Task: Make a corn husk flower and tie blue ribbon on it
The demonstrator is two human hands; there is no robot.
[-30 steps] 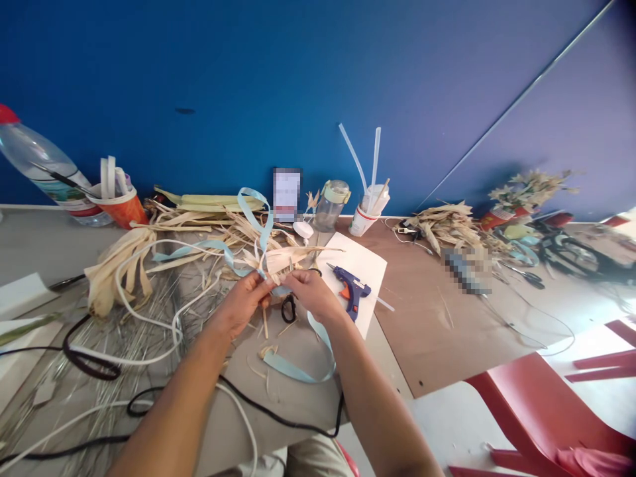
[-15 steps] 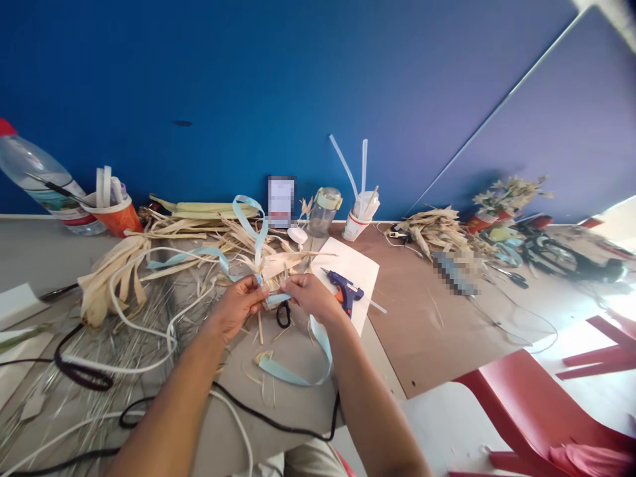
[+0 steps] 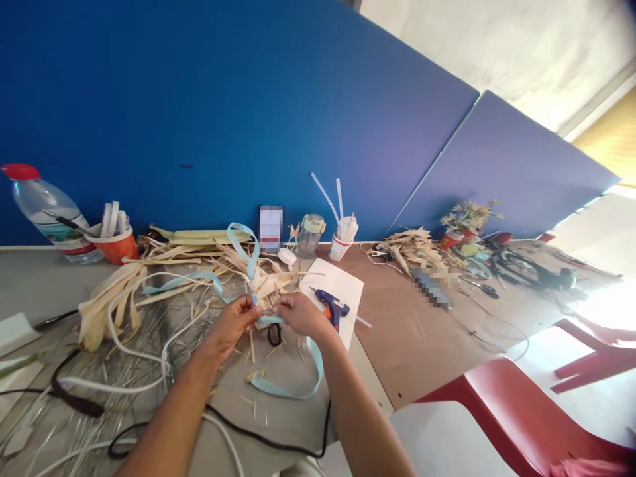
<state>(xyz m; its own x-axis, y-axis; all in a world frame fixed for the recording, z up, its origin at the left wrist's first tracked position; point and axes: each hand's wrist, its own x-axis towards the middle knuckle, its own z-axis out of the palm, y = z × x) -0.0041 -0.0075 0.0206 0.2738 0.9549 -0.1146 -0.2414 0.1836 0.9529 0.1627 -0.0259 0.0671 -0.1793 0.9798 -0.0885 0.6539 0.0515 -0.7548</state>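
Note:
Close together over the table, both hands work on a light blue ribbon (image 3: pixel 314 371) and a small bunch of dried corn husk (image 3: pixel 273 285). My left hand (image 3: pixel 234 324) pinches the ribbon where it wraps the base of the husk. In a pinch, my right hand (image 3: pixel 298 313) holds a stretch of the same ribbon just to the right. One ribbon loop (image 3: pixel 237 242) rises above the fingers, and a tail curls down onto the table. Below the hands, a black scissors handle (image 3: pixel 274 334) shows; its blades are hidden.
A blue glue gun (image 3: pixel 332 306) lies on white paper (image 3: pixel 348 285). Behind stand a phone (image 3: pixel 271 228), a glass jar (image 3: pixel 311 238) and a cup (image 3: pixel 340 249) of glue sticks. Husks (image 3: pixel 109 305), wires and cables (image 3: pixel 268 437) cover the left side. A red chair (image 3: pixel 521 411) stands at right.
The camera view has tilted up and shifted slightly, showing more wall. Both hands keep their pinch on the ribbon, with the right hand slightly closer to the left.

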